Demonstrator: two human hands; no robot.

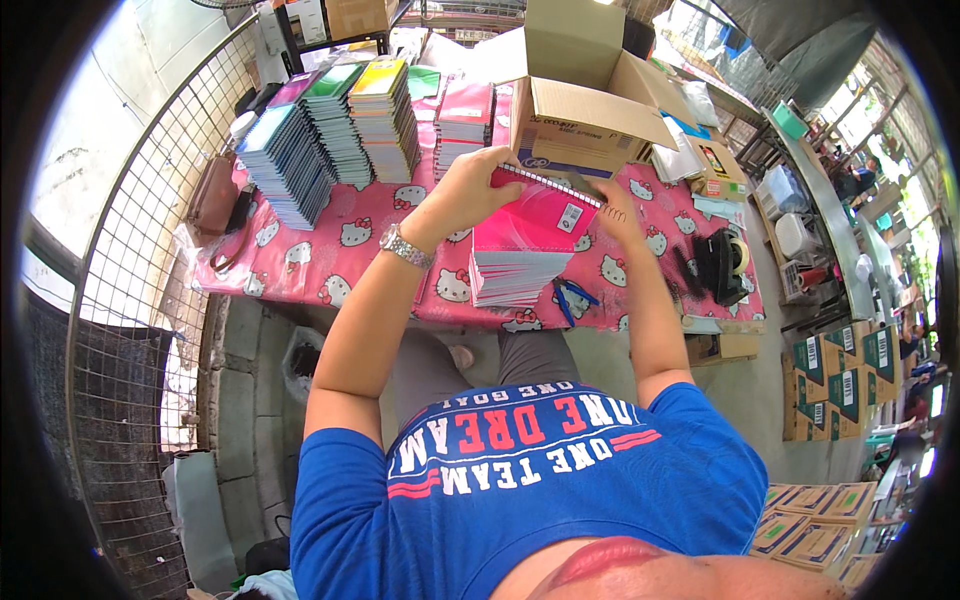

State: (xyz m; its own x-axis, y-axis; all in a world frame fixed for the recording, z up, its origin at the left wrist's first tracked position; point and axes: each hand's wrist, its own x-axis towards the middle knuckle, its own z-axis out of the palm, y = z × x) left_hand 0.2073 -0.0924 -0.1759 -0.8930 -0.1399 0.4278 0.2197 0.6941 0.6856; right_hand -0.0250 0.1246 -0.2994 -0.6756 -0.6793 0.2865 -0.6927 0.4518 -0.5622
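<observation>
Now both hands' grip clamps the pink notebook stack (525, 240) at its top.

Blue short-sleeved shirt (530, 480) (white and red lettering); silver wristwatch (405, 246) on left wrist.

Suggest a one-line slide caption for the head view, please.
Both hands, left hand and right hand, hold a stack of pink spiral notebooks above a pink cartoon-print table, before an open cardboard box.

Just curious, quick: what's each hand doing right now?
Left hand: closed on the pink notebook stack.
Right hand: gripping the same stack.
</observation>
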